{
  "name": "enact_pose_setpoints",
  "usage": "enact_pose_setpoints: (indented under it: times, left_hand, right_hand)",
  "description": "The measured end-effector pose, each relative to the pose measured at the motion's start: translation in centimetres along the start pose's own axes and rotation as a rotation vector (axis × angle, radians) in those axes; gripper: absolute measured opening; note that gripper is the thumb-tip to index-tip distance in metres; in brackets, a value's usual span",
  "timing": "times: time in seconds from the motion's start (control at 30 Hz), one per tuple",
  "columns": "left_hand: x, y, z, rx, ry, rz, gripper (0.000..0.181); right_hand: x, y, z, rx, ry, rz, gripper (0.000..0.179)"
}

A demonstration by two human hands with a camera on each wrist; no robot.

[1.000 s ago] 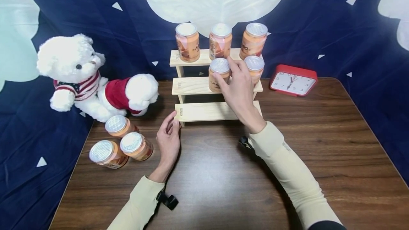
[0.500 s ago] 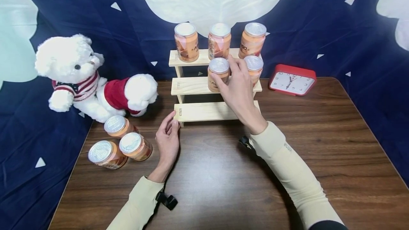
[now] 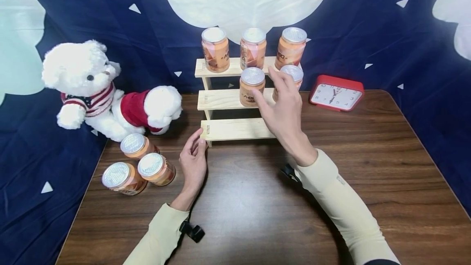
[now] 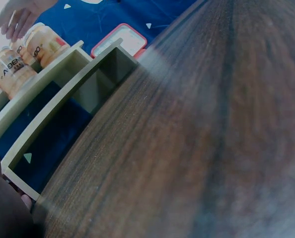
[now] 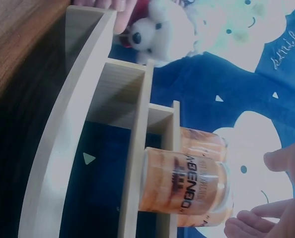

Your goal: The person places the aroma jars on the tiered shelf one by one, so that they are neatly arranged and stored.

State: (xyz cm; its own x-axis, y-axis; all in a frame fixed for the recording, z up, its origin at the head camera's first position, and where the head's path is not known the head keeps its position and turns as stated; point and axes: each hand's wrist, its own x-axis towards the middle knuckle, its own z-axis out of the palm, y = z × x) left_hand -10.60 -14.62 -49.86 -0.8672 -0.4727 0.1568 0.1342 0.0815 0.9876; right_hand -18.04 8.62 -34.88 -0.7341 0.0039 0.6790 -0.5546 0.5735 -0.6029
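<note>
Wooden rack (image 3: pixel 239 129) was gripped at its front-left corner by the left hand (image 3: pixel 194 160), apparently for stability; beside a jar (image 3: pixel 250 87), the right hand (image 3: pixel 285 111) was spread, empty.

A rectangular dark brown wood-grain table (image 3: pixel 235 216) is supporting a three-tier pale wooden stand (image 3: pixel 239 129), three cylindrical orange jars with silver lids (image 3: pixel 156 169), a white plush bear in a striped top (image 3: pixel 77 68), and a red rectangular clock with a white dial (image 3: pixel 337 93). The top tier (image 3: pixel 200 67) is carrying three matching jars (image 3: pixel 253 50); the middle tier (image 3: pixel 220 99) is carrying two.
</note>
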Motion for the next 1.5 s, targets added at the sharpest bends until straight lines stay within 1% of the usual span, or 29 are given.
enact_pose_setpoints:
  times: [0.1,0.2,0.23,0.33,0.4,0.43,0.53,0.63,0.7,0.77,0.8,0.93,0.97,1.03,1.13,1.2,1.33,1.4,1.5]
  left_hand:
    - [0.2,-0.7,-0.1,-0.038,0.003,0.032,0.031]
    - [0.5,-1.8,-0.4,-0.066,-0.005,0.048,0.03]
    - [0.6,-2.0,-0.4,-0.05,-0.004,0.035,0.031]
    - [1.1,-3.4,-0.6,-0.03,-0.004,0.007,0.031]
    - [1.3,-3.9,-0.7,-0.002,-0.005,-0.013,0.032]
    - [1.3,-3.9,-0.7,-0.003,-0.005,-0.018,0.033]
    - [1.1,-3.5,-0.5,-0.012,-0.003,0.0,0.032]
    - [0.5,-1.9,-0.3,-0.038,-0.007,0.021,0.031]
    - [0.4,-1.3,-0.2,-0.028,-0.007,0.026,0.031]
    - [0.3,-1.1,-0.2,-0.012,-0.008,0.019,0.031]
    - [0.4,-1.3,-0.2,-0.005,-0.009,0.014,0.031]
    - [1.0,-2.8,-0.3,0.002,-0.001,-0.033,0.031]
    - [1.1,-3.3,-0.4,-0.012,0.0,-0.032,0.031]
    - [1.2,-3.4,-0.5,-0.025,0.005,-0.027,0.031]
    - [0.8,-2.6,-0.6,-0.038,0.013,0.002,0.031]
    - [0.5,-1.5,-0.5,-0.023,0.013,0.004,0.031]
    - [0.1,-0.3,-0.2,0.007,0.007,-0.021,0.032]
    - [0.0,0.1,0.0,0.021,-0.004,-0.029,0.033]
    - [0.0,0.3,0.1,0.029,-0.002,-0.042,0.034]
  right_hand:
    - [-0.3,0.2,-0.8,0.027,0.044,-0.033,0.058]
    - [-0.5,0.4,-1.6,0.054,0.086,-0.046,0.053]
    - [-0.5,0.4,-1.8,0.061,0.097,-0.046,0.052]
    - [-0.7,0.7,-2.3,0.096,0.127,-0.035,0.049]
    - [-0.9,0.9,-2.5,0.108,0.146,-0.027,0.049]
    - [-1.0,1.1,-2.7,0.119,0.153,-0.021,0.048]
    - [-1.5,1.4,-3.1,0.16,0.162,-0.013,0.048]
    - [-2.0,1.9,-3.5,0.202,0.164,0.008,0.048]
    - [-2.4,2.3,-3.8,0.214,0.164,0.02,0.047]
    - [-2.9,2.7,-4.1,0.231,0.173,0.042,0.045]
    - [-3.1,3.0,-4.2,0.248,0.179,0.055,0.044]
    - [-4.0,4.0,-4.6,0.309,0.192,0.097,0.039]
    - [-4.3,4.2,-4.7,0.317,0.19,0.107,0.037]
    - [-4.7,4.7,-4.8,0.331,0.184,0.132,0.035]
    - [-5.3,5.4,-4.9,0.367,0.167,0.193,0.03]
    - [-5.7,5.9,-5.0,0.399,0.161,0.248,0.027]
    - [-6.7,7.0,-5.2,0.438,0.156,0.336,0.025]
    - [-7.1,7.6,-5.4,0.433,0.154,0.36,0.025]
    - [-7.6,8.3,-5.5,0.411,0.138,0.387,0.025]
